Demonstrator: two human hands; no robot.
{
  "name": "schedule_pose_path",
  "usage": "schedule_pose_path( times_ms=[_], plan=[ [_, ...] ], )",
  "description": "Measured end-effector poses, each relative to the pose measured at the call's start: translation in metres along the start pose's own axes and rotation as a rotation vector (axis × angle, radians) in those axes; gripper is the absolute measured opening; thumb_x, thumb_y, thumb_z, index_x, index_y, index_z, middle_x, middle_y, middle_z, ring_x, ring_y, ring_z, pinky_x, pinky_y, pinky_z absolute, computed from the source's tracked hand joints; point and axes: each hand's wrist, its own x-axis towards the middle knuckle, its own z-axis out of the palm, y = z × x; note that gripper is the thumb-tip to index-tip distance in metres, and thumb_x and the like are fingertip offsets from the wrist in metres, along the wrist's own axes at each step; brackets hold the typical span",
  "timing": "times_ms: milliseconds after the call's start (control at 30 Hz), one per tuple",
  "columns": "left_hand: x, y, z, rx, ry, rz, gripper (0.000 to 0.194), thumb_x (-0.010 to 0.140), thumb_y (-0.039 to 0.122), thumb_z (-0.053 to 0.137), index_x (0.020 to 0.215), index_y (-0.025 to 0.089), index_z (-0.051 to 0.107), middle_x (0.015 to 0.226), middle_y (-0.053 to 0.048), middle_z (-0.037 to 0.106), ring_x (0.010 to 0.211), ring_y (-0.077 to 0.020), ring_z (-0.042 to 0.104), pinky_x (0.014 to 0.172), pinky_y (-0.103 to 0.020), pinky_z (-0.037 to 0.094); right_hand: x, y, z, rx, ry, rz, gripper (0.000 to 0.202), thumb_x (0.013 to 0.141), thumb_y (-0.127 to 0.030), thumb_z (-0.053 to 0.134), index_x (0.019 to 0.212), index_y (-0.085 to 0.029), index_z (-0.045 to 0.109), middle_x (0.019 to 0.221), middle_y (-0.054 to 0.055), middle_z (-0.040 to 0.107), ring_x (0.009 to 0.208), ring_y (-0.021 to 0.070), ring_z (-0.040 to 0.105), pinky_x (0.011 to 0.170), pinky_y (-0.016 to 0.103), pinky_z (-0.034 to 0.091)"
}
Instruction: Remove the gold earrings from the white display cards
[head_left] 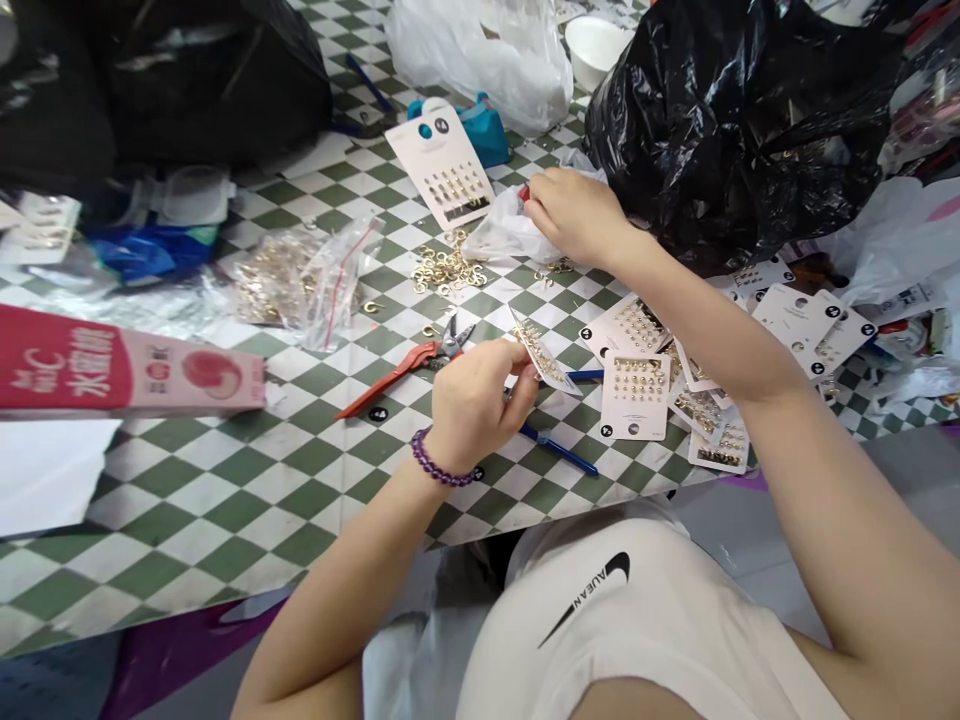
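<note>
My left hand (484, 400), with a purple bead bracelet at the wrist, pinches a white earring card (546, 360) tilted up over the table. Gold pieces stud the card's face. My right hand (574, 212) reaches to the far side, its fingers curled at a crumpled white plastic bag (499, 235). A bit of red shows at those fingertips; what they grip is hidden. Loose gold hook-shaped pieces (448, 268) lie in a heap between the hands. Beside my left hand are red-handled pliers (405, 370) and a blue-handled tool (562, 452).
Several earring cards (635, 395) are spread under my right forearm. Another card (442, 165) leans by a teal object (486, 130). Black bags (742, 130) bulge at the back. Left stand a zip bag of gold pieces (281, 280) and a pink box (135, 360).
</note>
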Motion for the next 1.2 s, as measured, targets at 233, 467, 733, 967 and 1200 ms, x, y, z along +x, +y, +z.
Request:
schedule_pose_path(
  times_ms=[233, 467, 733, 967, 1200],
  plan=[
    [0.001, 0.002, 0.0, 0.014, 0.007, 0.012, 0.011, 0.087, 0.018, 0.044, 0.077, 0.019, 0.047, 0.06, 0.001, 0.054, 0.053, -0.0125, 0.05, 0.049, -0.025, 0.039, -0.114, -0.048, -0.037, 0.572, 0.04, 0.005, 0.022, 0.096, -0.03, 0.038, 0.077, -0.022, 0.044, 0.073, 0.0, 0.053, 0.07, 0.0129, 0.054, 0.069, 0.029, 0.043],
    [0.001, 0.006, 0.001, -0.173, -0.053, 0.067, 0.008, 0.09, 0.019, 0.039, 0.086, 0.02, 0.046, 0.07, -0.002, 0.057, 0.065, -0.0152, 0.051, 0.059, -0.028, 0.045, -0.185, -0.069, 0.023, 1.237, 0.252, 0.315, 0.013, 0.086, -0.042, 0.059, 0.086, -0.03, 0.061, 0.071, -0.003, 0.059, 0.063, 0.0117, 0.059, 0.059, 0.028, 0.051],
    [0.0, 0.01, 0.002, -0.215, -0.062, 0.08, 0.009, 0.092, 0.018, 0.038, 0.09, 0.019, 0.047, 0.074, -0.005, 0.059, 0.068, -0.0165, 0.051, 0.062, -0.028, 0.045, -0.188, -0.078, 0.022, 0.983, 0.39, 0.189, 0.009, 0.088, -0.025, 0.059, 0.089, -0.03, 0.067, 0.082, -0.002, 0.064, 0.076, 0.0121, 0.06, 0.067, 0.029, 0.052],
    [0.0, 0.013, 0.001, -0.233, -0.032, 0.064, 0.011, 0.092, 0.02, 0.038, 0.086, 0.019, 0.048, 0.072, -0.004, 0.059, 0.066, -0.0157, 0.052, 0.06, -0.027, 0.045, -0.187, -0.081, 0.02, 0.793, 0.452, 0.026, 0.011, 0.089, -0.013, 0.056, 0.091, -0.019, 0.065, 0.084, 0.001, 0.066, 0.079, 0.0084, 0.06, 0.07, 0.022, 0.051],
    [-0.003, 0.015, 0.002, -0.228, -0.056, 0.03, 0.011, 0.092, 0.019, 0.04, 0.083, 0.019, 0.047, 0.07, -0.004, 0.059, 0.065, -0.0168, 0.053, 0.061, -0.029, 0.045, -0.186, -0.078, 0.017, 0.729, 0.451, -0.032, 0.01, 0.088, -0.01, 0.056, 0.09, -0.018, 0.063, 0.083, 0.0, 0.067, 0.078, 0.0081, 0.061, 0.071, 0.021, 0.052]
  ],
)
